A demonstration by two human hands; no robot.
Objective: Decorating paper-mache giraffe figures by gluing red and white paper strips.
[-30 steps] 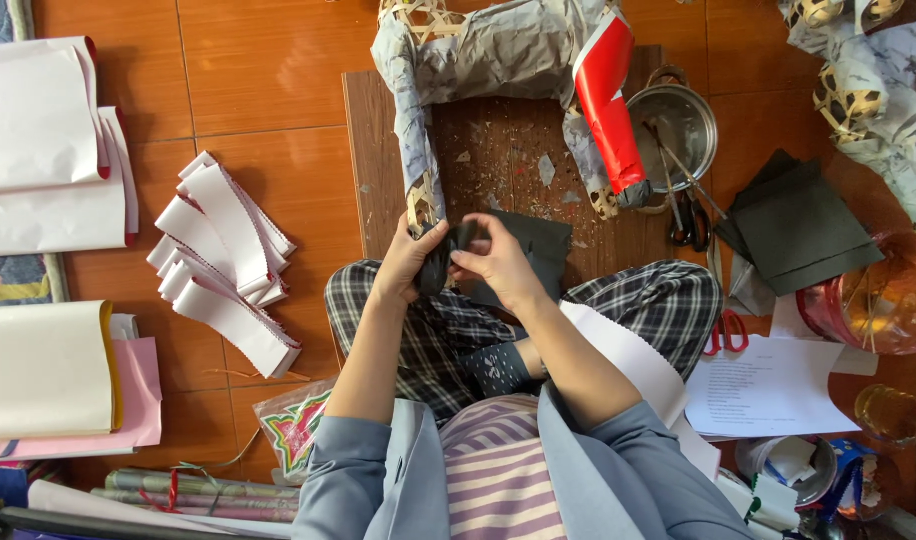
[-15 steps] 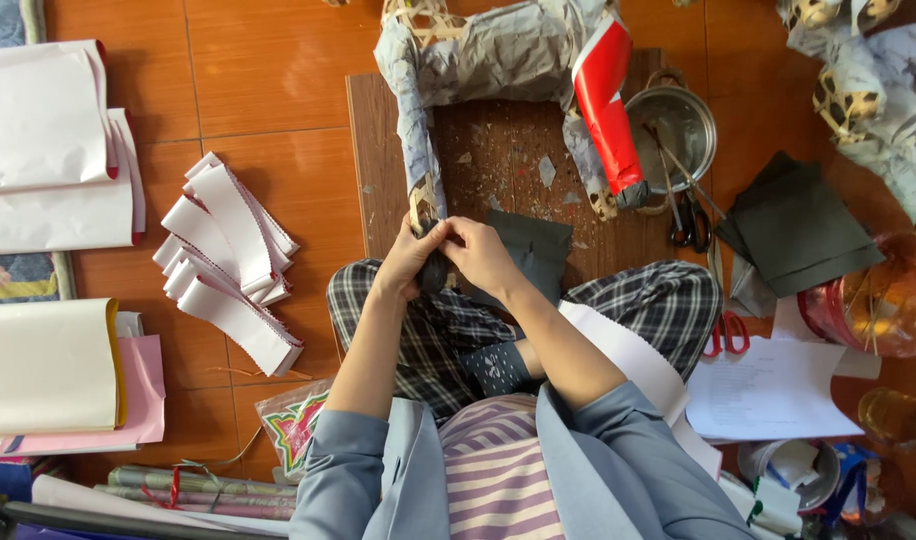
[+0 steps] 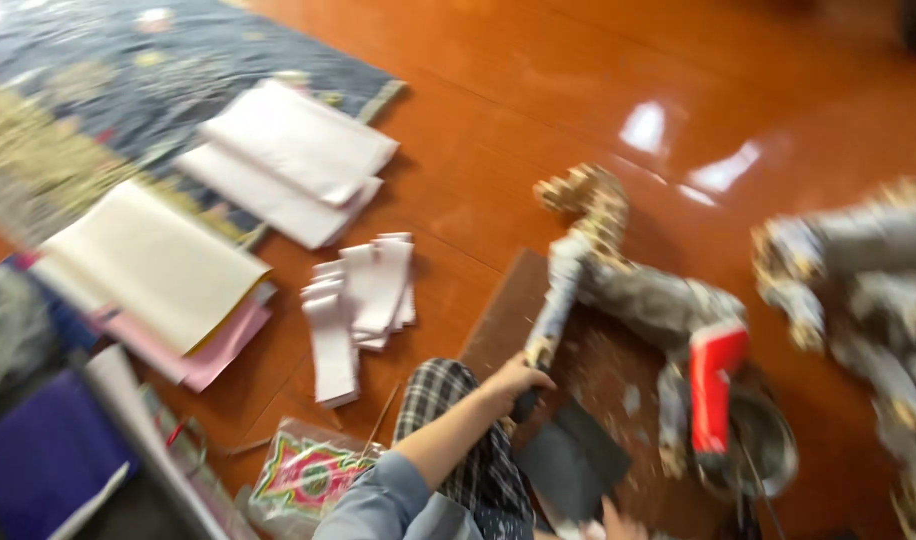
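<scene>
The view has swung left; left hand [image 3: 516, 381] grips the figure's leg [image 3: 550, 318].

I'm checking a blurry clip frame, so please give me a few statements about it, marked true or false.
1. The left hand touches the lower end of a grey paper figure's leg. True.
2. The figure has a blue part. False: the part is red.
3. A fan of white paper strips lies on the orange floor. True.
4. The dark sheet lies on the patterned rug. False: it is by the person's plaid-clad knee, on the brown board.
5. The right hand is raised high. False: it sits low at the frame's bottom edge.
</scene>
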